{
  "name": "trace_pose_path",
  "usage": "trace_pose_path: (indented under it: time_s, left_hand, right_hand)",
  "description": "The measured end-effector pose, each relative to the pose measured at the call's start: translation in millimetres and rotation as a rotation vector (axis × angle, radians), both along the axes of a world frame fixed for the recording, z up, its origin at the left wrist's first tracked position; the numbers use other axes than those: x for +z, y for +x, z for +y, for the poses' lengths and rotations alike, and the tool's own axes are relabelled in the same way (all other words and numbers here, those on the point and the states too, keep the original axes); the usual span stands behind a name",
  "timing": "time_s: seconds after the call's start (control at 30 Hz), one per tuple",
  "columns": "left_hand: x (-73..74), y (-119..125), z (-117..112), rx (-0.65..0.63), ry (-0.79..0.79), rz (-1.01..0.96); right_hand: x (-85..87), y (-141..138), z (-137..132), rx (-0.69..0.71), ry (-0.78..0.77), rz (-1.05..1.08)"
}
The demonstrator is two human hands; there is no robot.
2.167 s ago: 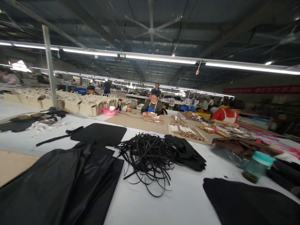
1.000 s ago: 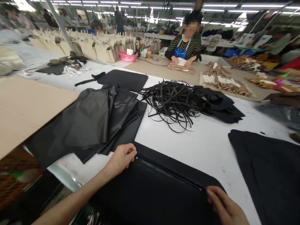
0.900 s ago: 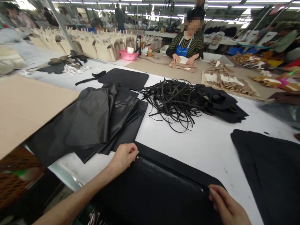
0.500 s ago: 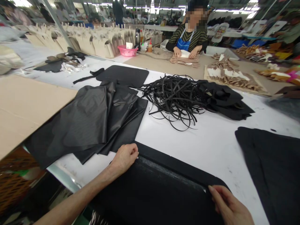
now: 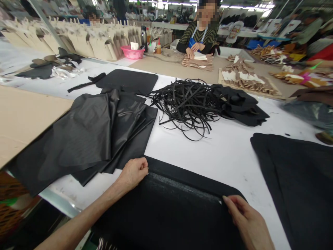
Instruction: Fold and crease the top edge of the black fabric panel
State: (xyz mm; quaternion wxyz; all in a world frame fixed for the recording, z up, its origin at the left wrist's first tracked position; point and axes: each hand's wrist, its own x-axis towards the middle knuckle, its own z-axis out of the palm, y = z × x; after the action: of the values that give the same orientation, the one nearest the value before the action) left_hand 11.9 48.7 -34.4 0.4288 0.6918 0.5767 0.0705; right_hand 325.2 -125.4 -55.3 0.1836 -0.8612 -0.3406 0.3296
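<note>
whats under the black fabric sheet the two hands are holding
A black panel lies under the sheet, its far edge showing. The left hand and right hand pinch the sheet's corners. The rest is covered.

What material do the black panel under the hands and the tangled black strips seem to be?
Black panel: probably stiff felt-like or leather-backed sheet; matte, fuzzy-looking surface, clean rounded corner. Tangled black strips: likely leather or synthetic cord; thin, flat, slightly glossy, holding loose curls.

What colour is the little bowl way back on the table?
The bowl is pink. It shows best in the head view, at the far end of the table near some bottles.
</note>
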Motion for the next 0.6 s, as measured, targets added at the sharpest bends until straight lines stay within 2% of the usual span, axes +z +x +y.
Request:
trace_pose_path:
  time_s: [0.33, 0.5, 0.6]
  left_hand:
    - [-7.4, 1, 0, -0.019, -0.004, 0.064]
    - [-4.7, 0, 0, -0.068, 0.047, 0.115]
    - [-1.6, 0, 0, -0.143, 0.131, 0.219]
  right_hand:
    - [4.1, -5, 5, -0.002, 0.078, -0.018]
    - [10.4, -8, 4, 0.014, 0.102, -0.018]
    - [12.6, -10, 5, 0.003, 0.125, -0.018]
